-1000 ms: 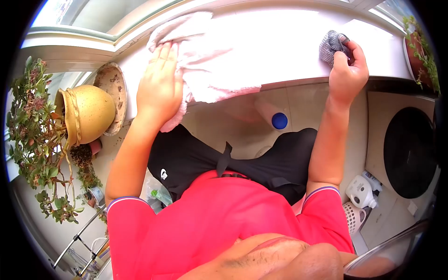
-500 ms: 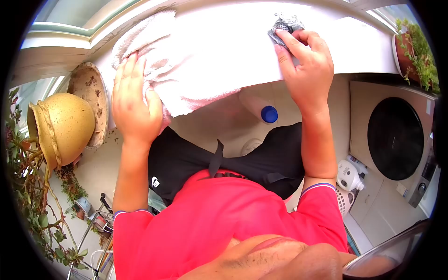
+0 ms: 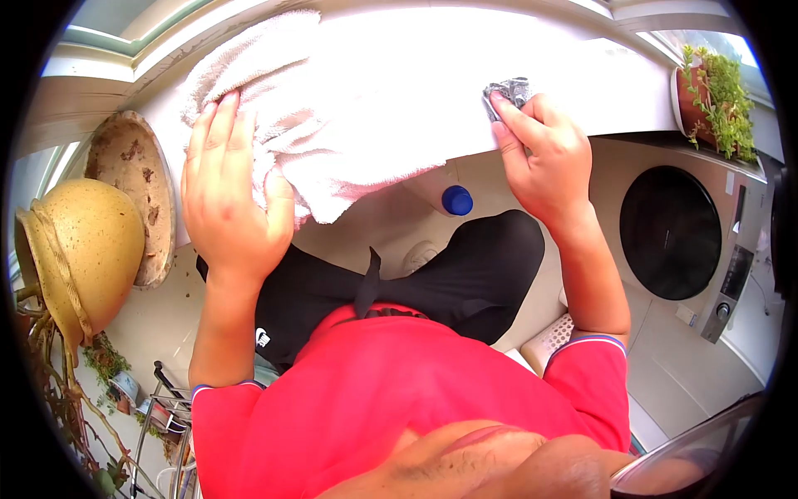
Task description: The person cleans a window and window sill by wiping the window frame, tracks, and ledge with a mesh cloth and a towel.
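A pinkish-white towel (image 3: 287, 125) lies bunched on the left part of a bright white ledge (image 3: 399, 83), its near edge hanging over the front. My left hand (image 3: 237, 200) rests flat on the towel, fingers stretched forward and thumb apart. Farther right, my right hand (image 3: 544, 150) pinches a crumpled grey mesh cloth (image 3: 509, 90) against the ledge, the cloth showing beyond the fingertips.
A yellow pot (image 3: 96, 249) and a stained oval dish (image 3: 133, 191) are at the left. A potted green plant (image 3: 719, 108) stands at the right end. Below are a blue-capped bottle (image 3: 456, 200) and a washing machine (image 3: 672, 233).
My right hand has moved left along the ledge with the grey cloth, and its fingers have extended forward. The view has shifted, with the washing machine now farther left. My left hand stays on the towel.
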Tool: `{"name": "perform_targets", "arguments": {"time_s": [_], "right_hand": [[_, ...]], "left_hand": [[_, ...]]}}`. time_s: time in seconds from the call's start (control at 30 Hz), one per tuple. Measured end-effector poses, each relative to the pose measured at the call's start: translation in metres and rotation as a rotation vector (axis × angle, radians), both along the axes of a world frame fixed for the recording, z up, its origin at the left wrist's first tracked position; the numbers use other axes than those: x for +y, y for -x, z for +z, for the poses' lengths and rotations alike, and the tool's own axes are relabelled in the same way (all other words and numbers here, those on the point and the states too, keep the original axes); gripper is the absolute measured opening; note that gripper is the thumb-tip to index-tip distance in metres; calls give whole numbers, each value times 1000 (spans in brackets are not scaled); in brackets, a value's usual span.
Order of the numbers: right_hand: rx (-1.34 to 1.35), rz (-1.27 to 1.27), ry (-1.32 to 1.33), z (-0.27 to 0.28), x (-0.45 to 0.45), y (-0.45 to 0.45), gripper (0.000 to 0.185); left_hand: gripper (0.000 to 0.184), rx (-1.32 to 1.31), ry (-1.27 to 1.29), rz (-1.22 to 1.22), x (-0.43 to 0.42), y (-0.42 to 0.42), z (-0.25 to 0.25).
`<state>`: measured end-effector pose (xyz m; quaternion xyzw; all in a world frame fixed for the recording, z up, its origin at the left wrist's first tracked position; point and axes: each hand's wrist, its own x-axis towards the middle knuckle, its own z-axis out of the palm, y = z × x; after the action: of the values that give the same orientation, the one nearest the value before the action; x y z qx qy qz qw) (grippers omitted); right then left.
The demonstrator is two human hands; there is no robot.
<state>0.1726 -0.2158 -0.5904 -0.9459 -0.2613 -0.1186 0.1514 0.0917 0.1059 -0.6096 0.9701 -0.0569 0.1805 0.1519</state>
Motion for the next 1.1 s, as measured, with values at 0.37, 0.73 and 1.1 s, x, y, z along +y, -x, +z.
{"name": "perform_targets", "arguments": {"time_s": [0.37,0.73,1.1], "right_hand": [[6,-140,-30,-7,-5,-31,20],[26,-24,-47,-2,19,-7,17],[-67,-50,-35,-8,-3,-37,17]], "left_hand": [[59,-39,2,-3,0,2,-3],[58,-50,13,-27,-1,2,-4],[56,-46,29,-39,1,6,-5]]}}
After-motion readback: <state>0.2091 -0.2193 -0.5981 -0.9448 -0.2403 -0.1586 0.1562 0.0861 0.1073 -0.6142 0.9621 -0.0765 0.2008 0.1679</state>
